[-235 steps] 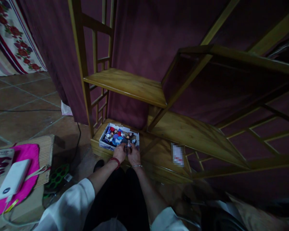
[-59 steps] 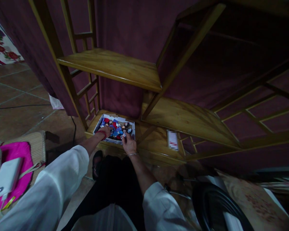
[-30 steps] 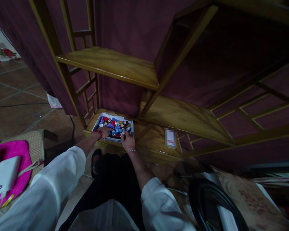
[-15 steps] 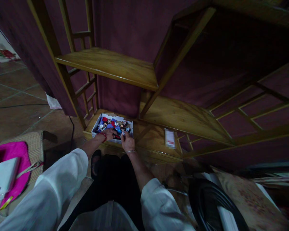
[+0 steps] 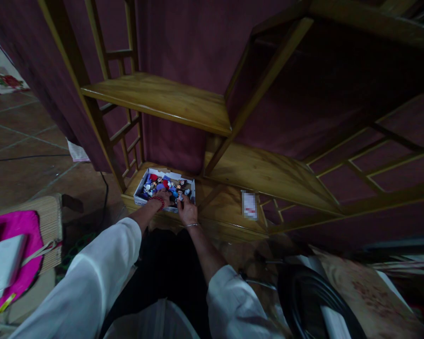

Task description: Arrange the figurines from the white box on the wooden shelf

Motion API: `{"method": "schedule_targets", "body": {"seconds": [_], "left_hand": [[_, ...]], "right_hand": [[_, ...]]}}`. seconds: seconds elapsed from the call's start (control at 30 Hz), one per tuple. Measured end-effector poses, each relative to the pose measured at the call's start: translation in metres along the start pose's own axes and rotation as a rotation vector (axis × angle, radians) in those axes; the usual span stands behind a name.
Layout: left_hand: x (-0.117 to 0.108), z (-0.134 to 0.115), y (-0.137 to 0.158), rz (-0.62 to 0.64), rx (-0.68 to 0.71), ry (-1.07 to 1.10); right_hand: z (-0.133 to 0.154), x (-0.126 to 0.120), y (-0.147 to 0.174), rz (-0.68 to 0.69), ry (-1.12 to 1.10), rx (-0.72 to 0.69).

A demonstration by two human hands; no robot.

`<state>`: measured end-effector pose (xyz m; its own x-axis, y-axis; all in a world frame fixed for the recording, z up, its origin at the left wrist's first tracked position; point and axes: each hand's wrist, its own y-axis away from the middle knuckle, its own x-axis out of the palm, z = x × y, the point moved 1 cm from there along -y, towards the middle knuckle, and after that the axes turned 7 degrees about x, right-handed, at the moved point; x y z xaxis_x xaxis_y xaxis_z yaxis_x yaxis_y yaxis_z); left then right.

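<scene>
A shallow white cardboard box [image 5: 140,200] on the lowest wooden shelf holds many small colourful toy figures [image 5: 161,184], mostly blue, red and white. My left hand [image 5: 165,197], with a red bead bracelet at its wrist, reaches over the front wall into the box. Its fingers are stretched out and spread over the figures; their tips are partly hidden among them. At the box's front right corner my right hand [image 5: 188,212], wearing a thin bangle, is closed in a pinch on a small toy figure [image 5: 180,197].
Wooden shelves [image 5: 162,101] rise against a maroon curtain, one board overhanging behind the box. A blurred white packet [image 5: 249,205] lies on the low shelf to the right. At left, a white power bank [image 5: 5,261] sits on pink cloth; a black coiled item [image 5: 314,296] stands lower right.
My left hand has shifted slightly right and its fingers have spread over the figures. My right hand stays almost in place at the box's corner, still pinching the small figure.
</scene>
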<state>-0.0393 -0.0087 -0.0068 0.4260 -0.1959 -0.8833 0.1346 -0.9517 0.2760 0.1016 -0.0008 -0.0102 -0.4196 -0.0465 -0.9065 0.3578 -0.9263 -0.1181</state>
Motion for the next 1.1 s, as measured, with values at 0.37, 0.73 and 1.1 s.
{"method": "schedule_targets", "body": {"seconds": [0.37,0.73,1.1], "left_hand": [[0.006,-0.008,-0.005,0.064,-0.109,-0.050],[0.008,-0.008,-0.007,-0.008,-0.092,-0.041],[0.014,-0.011,-0.015,-0.073,-0.063,-0.052]], "right_hand": [[-0.001,0.000,-0.001,0.017,-0.006,0.008],[-0.003,0.002,-0.001,0.012,-0.044,0.009],[-0.007,0.008,-0.002,0.010,-0.069,0.015]]}}
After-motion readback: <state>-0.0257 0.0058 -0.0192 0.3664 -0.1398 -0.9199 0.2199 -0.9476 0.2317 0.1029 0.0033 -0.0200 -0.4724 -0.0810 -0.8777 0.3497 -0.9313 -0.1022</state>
